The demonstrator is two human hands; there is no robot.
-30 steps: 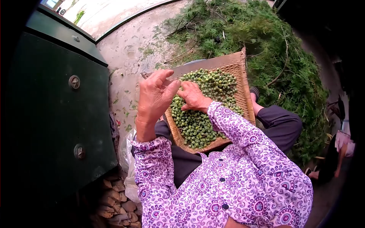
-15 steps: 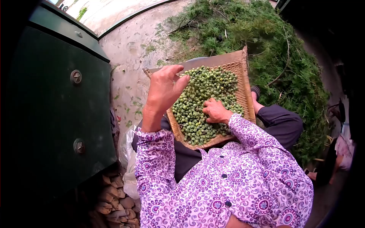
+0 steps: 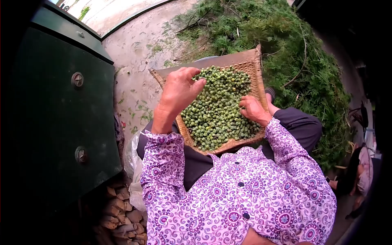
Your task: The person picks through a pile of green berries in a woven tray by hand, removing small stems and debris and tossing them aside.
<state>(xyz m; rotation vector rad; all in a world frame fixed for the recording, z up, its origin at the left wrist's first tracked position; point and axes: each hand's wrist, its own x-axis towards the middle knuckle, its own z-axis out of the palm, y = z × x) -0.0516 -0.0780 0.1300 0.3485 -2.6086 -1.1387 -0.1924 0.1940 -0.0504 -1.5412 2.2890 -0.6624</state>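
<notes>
A woven tray (image 3: 228,62) rests on my lap, heaped with small green pods (image 3: 216,110). My left hand (image 3: 179,92) is raised over the tray's left edge, with thumb and fingertips drawn together. Whether anything small sits between them is hidden. My right hand (image 3: 253,108) lies on the pods by the tray's right rim, fingers curved down into them. Purple flowered sleeves cover both arms.
A big heap of green cut branches (image 3: 294,53) lies beyond and to the right of the tray. A dark green metal cabinet (image 3: 61,114) stands on the left, with stacked firewood (image 3: 118,212) and a white bag (image 3: 134,163) at its foot. Another person (image 3: 363,165) crouches at the far right.
My right hand left the left hand's fingertips and slid across the pods to the tray's right rim. The left hand stayed raised and closed its fingers.
</notes>
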